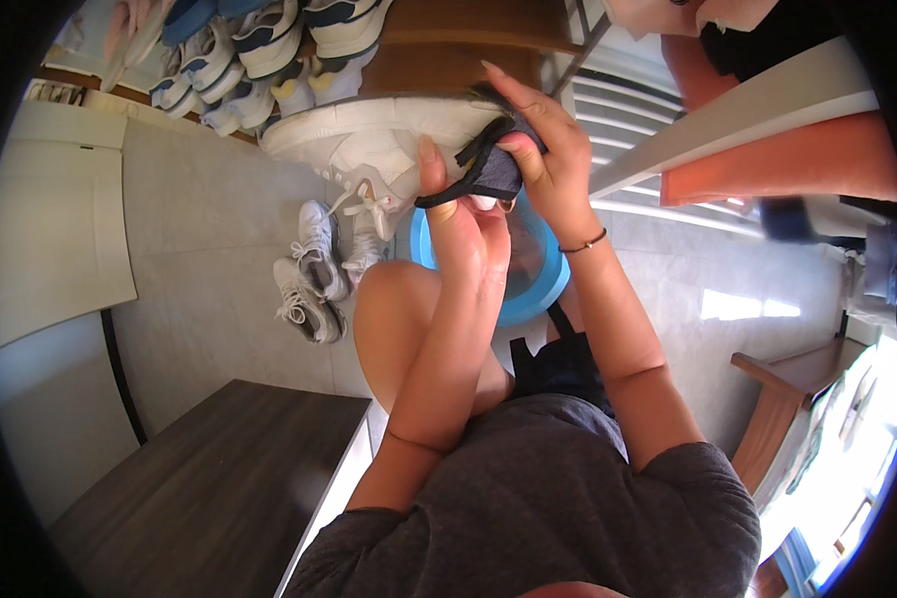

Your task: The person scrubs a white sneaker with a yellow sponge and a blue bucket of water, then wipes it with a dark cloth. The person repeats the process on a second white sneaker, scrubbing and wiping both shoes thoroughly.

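A white lace-up shoe point(366, 134) lies on its side in front of me, its laces tied in a bow and hanging down. My left hand point(467, 232) grips it near the opening, thumb up along its side; the fingers are partly hidden. Pinched in my right hand point(549, 142) is a dark grey cloth point(499, 170) with black edging, held against the heel end of the shoe. One strip of that edging crosses my left thumb. Beneath both hands stands a blue basin point(534, 303), mostly covered by my arms.
A pair of white sneakers point(310, 280) stands on the grey tile floor point(217, 299), beside another white shoe point(365, 243). Several shoes fill a wooden rack point(456, 63) ahead. A white slatted rack point(628, 142) is at right, a dark wooden surface point(217, 478) at lower left.
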